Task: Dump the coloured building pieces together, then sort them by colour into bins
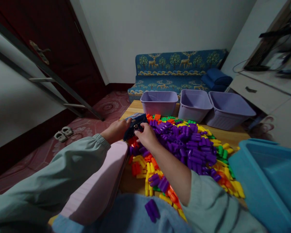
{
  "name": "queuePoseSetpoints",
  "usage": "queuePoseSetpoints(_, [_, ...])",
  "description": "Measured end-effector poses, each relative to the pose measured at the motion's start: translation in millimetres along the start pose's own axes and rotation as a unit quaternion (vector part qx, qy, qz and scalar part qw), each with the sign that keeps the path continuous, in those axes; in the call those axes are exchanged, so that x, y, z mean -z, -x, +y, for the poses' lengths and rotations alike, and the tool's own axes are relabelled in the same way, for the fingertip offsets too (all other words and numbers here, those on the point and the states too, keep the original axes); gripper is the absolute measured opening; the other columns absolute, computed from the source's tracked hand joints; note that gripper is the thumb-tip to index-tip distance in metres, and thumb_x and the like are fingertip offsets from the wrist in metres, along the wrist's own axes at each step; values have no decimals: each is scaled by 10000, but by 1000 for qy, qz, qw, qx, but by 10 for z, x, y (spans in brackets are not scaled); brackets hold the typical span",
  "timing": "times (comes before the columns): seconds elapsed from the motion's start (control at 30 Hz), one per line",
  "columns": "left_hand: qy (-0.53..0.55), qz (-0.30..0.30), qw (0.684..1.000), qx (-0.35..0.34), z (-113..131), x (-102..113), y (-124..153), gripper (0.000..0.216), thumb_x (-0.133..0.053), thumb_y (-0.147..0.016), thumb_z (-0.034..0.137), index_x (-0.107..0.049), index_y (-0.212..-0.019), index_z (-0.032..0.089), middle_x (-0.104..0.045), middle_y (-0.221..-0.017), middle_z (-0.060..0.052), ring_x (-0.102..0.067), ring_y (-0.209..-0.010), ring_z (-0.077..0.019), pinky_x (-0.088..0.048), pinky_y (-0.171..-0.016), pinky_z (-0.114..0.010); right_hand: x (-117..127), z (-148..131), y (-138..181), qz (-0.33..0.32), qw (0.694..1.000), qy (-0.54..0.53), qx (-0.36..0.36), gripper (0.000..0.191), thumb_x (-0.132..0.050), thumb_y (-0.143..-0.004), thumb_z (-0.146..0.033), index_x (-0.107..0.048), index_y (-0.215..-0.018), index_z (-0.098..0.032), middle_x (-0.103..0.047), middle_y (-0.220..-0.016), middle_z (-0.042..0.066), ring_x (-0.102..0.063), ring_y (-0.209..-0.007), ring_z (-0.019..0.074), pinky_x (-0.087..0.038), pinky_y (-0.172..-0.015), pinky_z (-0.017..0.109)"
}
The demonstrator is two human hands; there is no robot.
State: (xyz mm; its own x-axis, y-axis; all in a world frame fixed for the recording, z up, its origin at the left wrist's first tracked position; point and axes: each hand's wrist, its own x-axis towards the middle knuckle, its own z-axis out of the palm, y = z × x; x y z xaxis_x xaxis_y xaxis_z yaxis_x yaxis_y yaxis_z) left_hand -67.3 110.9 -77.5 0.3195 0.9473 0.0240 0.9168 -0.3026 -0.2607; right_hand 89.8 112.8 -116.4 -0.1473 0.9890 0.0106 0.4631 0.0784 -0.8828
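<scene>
My left hand is closed on the edge of a dark blue box-like thing with some lighter print, tilted above the table's left side. My right hand is at the near face of this dark thing, thumb and fingers pinched around a small dark part I cannot make out. Below and to the right spreads a large heap of purple plastic building pieces, with yellow pieces, orange and green ones around it. One more purple piece lies on the blue cloth over my lap.
Behind the heap stand three lilac bins in a row on the wooden table. A teal bin is at right, and a pink lid-like panel lies at left. A patterned sofa is beyond; a ladder leans at left.
</scene>
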Motion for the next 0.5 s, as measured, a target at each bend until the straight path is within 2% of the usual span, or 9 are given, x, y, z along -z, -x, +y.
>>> queuePoseSetpoints(0.07, [5,1,1000,-6,17,29,-1,447,-426,-849,63,-431,-1295,94,-665,-948,-134,-711,-840,-243,-565,-711,-317,-56,23,-199,5,998,52,-19,401,-626,-808,-222,-587,-1198,-138,-672,-1170,128,-666,-1001,203,-530,-832,296])
queuePoseSetpoints(0.17, [10,-4,1000,-9,38,60,5,483,-428,-842,56,-409,-1323,93,-665,-939,-131,-712,-836,-244,-569,-715,-324,-82,41,-333,0,996,83,-29,382,-627,-807,-217,-596,-1171,-104,-678,-1164,152,-658,-1048,209,-508,-865,280])
queuePoseSetpoints(0.37, [-3,-9,1000,-5,69,54,12,552,-415,-851,78,-352,-1399,81,-668,-975,-153,-710,-854,-256,-571,-730,-340,-92,-39,-339,-39,988,142,-39,417,-742,-713,-357,-665,-1046,-118,-690,-1149,182,-650,-1088,299,-500,-861,350])
queuePoseSetpoints(0.5, [-7,-6,1000,-13,29,44,14,498,-405,-860,105,-398,-1357,71,-672,-992,-162,-712,-835,-258,-561,-704,-332,-82,-35,-339,-48,985,163,-34,374,-732,-696,-338,-696,-1013,-140,-702,-1135,170,-654,-1083,305,-502,-852,344])
